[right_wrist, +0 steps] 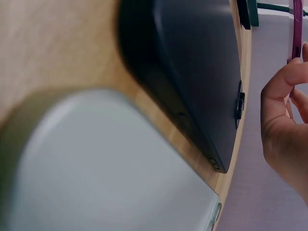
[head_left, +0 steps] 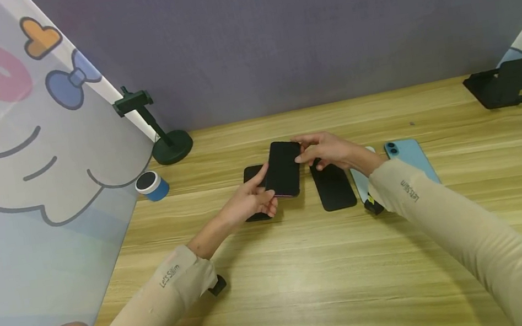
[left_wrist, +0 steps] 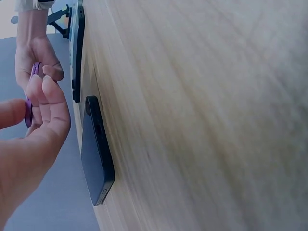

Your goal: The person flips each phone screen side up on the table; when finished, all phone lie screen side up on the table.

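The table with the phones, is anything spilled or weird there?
Nothing looks spilled, and I see no cracks on the held phone or the blue phone. Only one tiny dark speck on the table, just beyond the blue phone's camera end, looks odd: it stands out, but is too small to identify.

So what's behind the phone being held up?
In the head view, a black phone lying on the table sticks out past the held phone. The left hand covers some of it; anything else behind the held phone is hidden there.
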Demonstrator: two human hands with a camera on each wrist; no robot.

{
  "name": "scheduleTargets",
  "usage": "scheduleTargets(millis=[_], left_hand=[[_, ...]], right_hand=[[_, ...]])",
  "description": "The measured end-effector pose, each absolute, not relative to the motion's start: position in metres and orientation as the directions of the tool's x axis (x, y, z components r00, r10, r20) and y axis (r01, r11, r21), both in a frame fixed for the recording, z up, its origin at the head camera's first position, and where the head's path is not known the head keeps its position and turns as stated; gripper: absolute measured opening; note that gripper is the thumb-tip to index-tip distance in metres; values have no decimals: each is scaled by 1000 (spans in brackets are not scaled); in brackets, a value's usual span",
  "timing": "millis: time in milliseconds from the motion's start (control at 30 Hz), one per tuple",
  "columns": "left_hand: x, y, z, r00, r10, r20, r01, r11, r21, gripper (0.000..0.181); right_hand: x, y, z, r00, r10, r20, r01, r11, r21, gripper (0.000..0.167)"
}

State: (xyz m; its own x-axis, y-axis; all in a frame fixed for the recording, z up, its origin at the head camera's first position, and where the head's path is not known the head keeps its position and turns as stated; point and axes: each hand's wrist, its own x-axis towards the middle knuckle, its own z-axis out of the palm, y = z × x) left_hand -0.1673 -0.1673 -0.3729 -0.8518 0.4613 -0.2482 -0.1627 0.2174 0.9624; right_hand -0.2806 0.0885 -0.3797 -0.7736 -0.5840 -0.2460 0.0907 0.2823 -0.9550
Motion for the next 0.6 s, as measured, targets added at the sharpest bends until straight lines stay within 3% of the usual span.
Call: scheduleTargets(millis=[200,600], left_hand=[[-168,-167,-374,-823,499,-271,-147,274,950,85],[-165,-159,-373,-832,428,-354,-148,442,885,101]], right_hand=[[-279,86,-380,-787,-565,-248,91,292,-952,68],[-274,87,-376,-762,-579,-290,67,375,-925,71]])
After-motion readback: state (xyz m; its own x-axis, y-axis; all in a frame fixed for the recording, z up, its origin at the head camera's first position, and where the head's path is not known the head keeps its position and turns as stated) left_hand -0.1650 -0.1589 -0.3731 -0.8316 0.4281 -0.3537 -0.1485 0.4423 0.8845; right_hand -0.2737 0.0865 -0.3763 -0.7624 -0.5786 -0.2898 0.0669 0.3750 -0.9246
